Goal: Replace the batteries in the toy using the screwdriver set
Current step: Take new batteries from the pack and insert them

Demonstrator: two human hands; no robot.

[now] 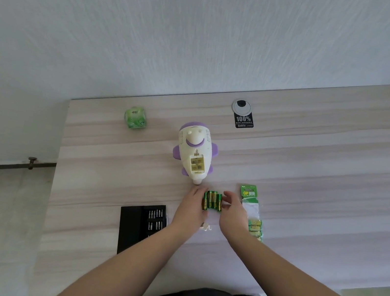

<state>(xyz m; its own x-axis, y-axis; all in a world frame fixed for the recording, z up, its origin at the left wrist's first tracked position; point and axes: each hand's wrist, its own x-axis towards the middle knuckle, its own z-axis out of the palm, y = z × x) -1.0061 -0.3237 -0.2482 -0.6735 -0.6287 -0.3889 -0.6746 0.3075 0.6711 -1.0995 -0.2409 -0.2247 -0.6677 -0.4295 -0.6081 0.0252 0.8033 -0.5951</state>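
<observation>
- Toy (194,154) lies on its back on the surface (312,180), near the middle, with its battery compartment (196,165) open and facing up; we judge the cover is already unscrewed and taken off.
- Inside the compartment we see yellowish walls and some dark shapes, but we cannot tell if cells are in there or not.
- We hold a small group of green batteries (212,200) just below the toy, between both hands: the left hand (191,208) touches their left side with curled fingers, the right hand (232,211) closes on their right side with thumb and fingers.
- The torn battery pack (252,210) lies just beside the right hand, with some cells left in its lower part.
- The screwdriver set (142,224) lies open to the left of our left arm, and no tool is in our hands.
- A small pale piece (205,226) lies between our wrists; perhaps it is the cover or a screw, it is too small to say.
- Left to do, in our judgement: to put the batteries in, close the cover and tighten the screw.
</observation>
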